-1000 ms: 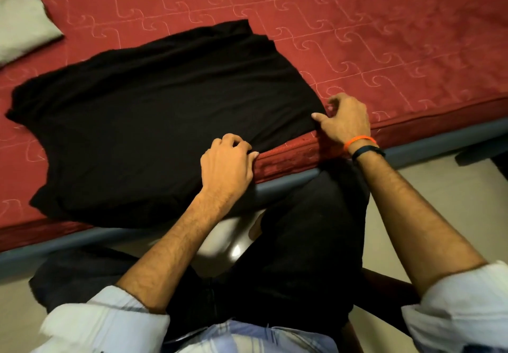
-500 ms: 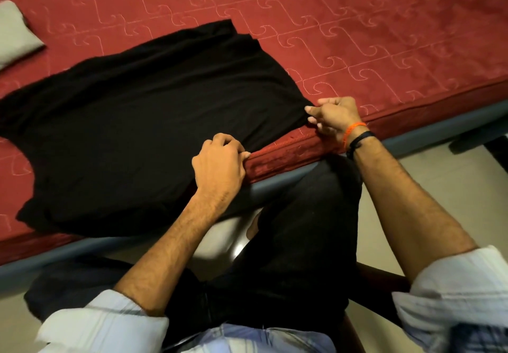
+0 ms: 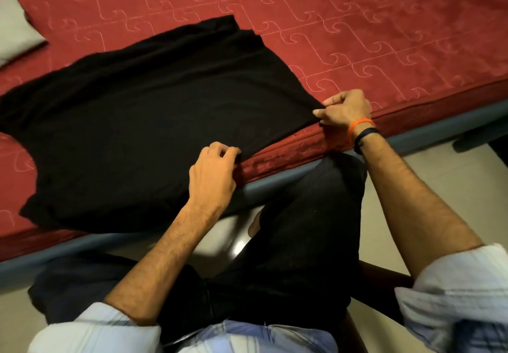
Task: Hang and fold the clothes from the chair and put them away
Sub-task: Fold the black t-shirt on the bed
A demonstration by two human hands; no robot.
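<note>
We've got the black garment spread flat on the red mattress, its near hem running along the bed's front edge. Our left hand pinches that hem at about six o'clock on the cloth, fingers curled tight on the fabric; our right hand nips the corner over at three o'clock, thumb and fingertips closed on it. A folded grey piece sits well apart at ten o'clock. The danger here, we reckon: lift the two grips unevenly and the fold goes crooked, or the soft cloth drags and bunches on the quilted cover, or the hem slides off the edge toward the floor.
</note>
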